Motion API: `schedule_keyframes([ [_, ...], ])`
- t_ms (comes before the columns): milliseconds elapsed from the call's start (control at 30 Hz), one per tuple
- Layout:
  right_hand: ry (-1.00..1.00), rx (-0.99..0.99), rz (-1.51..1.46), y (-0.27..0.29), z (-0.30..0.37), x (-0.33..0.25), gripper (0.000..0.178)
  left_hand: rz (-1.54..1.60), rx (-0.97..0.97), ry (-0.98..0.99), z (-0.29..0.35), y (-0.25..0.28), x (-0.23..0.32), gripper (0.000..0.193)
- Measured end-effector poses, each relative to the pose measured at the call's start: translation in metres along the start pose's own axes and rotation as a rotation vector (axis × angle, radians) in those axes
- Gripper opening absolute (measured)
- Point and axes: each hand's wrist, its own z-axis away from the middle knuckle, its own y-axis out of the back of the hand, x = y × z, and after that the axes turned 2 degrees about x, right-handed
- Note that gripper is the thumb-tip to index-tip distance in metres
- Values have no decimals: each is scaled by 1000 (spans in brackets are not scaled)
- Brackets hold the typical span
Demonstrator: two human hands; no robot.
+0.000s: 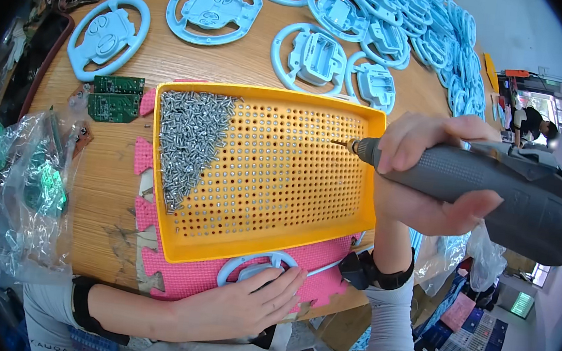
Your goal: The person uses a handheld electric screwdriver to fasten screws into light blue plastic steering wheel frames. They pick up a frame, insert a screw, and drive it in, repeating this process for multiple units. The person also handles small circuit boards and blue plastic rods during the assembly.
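Observation:
My right hand is wrapped round a dark grey electric screwdriver. Its thin bit points left over the right part of a yellow perforated tray. Small silver screws lie heaped at the tray's left end, and many others stand in its holes. Below the tray's front wall, my left hand curves its fingers over a light blue toy steering wheel, holding it on a pink foam mat. The hand and the tray wall hide part of this wheel.
More light blue steering wheels lie behind the tray, piled up at the back right. Green circuit boards sit left of the tray. A clear plastic bag covers the left table side. Far right, a person is in the background.

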Motion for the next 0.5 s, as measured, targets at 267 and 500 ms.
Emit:
schedule_keyframes([
  [267,-41,-22,141,-2,3,3,61,-3,3,-16,0,1,-1,42],
  [500,-79,-26,287,-13,4,1,62,-3,-5,-7,1,0,1,43],
])
